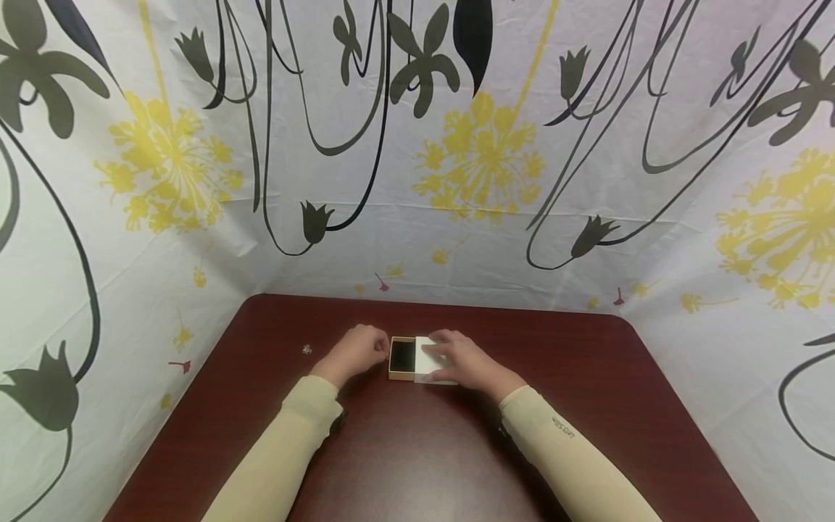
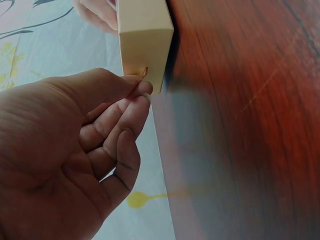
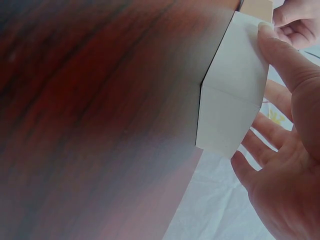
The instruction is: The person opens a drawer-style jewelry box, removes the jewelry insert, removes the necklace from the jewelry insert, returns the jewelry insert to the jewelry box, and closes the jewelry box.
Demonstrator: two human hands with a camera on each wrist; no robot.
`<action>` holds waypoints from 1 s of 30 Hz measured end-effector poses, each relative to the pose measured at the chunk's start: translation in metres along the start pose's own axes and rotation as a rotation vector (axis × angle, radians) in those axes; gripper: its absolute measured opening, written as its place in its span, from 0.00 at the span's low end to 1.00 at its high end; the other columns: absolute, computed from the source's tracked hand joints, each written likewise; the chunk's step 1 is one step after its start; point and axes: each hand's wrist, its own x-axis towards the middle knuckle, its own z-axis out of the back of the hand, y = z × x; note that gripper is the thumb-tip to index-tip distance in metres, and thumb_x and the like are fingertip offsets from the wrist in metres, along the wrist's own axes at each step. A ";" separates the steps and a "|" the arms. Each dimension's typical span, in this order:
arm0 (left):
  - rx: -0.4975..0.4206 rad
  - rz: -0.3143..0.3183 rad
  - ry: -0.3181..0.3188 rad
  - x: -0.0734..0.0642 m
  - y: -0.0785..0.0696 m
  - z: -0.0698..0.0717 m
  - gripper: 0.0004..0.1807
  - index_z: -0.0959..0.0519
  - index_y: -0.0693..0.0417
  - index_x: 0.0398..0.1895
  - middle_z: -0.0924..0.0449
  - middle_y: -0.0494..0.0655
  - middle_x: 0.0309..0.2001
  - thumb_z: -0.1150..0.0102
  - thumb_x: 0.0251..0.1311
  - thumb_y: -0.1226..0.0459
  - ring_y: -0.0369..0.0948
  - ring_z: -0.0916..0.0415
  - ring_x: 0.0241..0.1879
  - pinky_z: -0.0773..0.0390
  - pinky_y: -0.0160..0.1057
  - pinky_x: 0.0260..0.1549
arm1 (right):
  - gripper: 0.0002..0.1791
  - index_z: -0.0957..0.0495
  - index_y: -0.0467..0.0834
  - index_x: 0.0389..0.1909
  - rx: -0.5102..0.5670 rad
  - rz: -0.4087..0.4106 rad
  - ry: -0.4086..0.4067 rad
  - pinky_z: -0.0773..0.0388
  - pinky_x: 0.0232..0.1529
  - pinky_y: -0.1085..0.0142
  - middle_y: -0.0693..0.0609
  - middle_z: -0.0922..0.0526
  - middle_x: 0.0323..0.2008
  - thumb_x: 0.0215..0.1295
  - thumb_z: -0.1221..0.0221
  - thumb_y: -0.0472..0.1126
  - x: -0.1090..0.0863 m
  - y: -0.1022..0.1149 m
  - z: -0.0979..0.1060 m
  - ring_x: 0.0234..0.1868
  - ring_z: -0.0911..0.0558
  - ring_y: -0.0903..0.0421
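A small drawer box lies on the table, its tan inner tray partly out of a white sleeve. Inside the tray is a black lining. My left hand is at the tray's left end. Between thumb and forefinger it pinches a thin orange-brown pull tab that stands out from the tray's end wall. My right hand grips the white sleeve from the right, with the thumb on its near side wall and the other fingers over the top and far side.
A small shiny trinket lies on the dark red-brown table, left of my left hand. White cloth with a flower print hangs around the table's back and sides.
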 end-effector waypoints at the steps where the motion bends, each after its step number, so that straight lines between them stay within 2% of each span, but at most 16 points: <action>1: 0.000 0.003 -0.001 0.000 0.000 0.000 0.08 0.12 0.45 0.33 0.15 0.36 0.33 0.28 0.72 0.67 0.38 0.17 0.38 0.14 0.46 0.45 | 0.35 0.16 0.43 0.71 -0.003 -0.001 0.000 0.25 0.70 0.42 0.39 0.21 0.71 0.66 0.20 0.52 0.000 0.000 0.000 0.69 0.22 0.38; 5: 0.003 0.018 0.002 0.001 -0.001 -0.001 0.08 0.12 0.45 0.34 0.15 0.36 0.34 0.28 0.72 0.66 0.37 0.17 0.38 0.15 0.46 0.46 | 0.36 0.17 0.44 0.71 0.005 -0.015 0.010 0.25 0.71 0.42 0.40 0.21 0.71 0.66 0.21 0.52 0.000 0.001 0.000 0.70 0.23 0.39; 30: 0.009 -0.009 -0.004 0.002 -0.006 -0.001 0.07 0.12 0.46 0.34 0.14 0.37 0.34 0.28 0.71 0.67 0.38 0.17 0.38 0.14 0.46 0.45 | 0.35 0.17 0.45 0.72 0.003 -0.022 0.013 0.25 0.71 0.44 0.41 0.22 0.72 0.67 0.21 0.52 0.002 -0.002 -0.001 0.71 0.23 0.40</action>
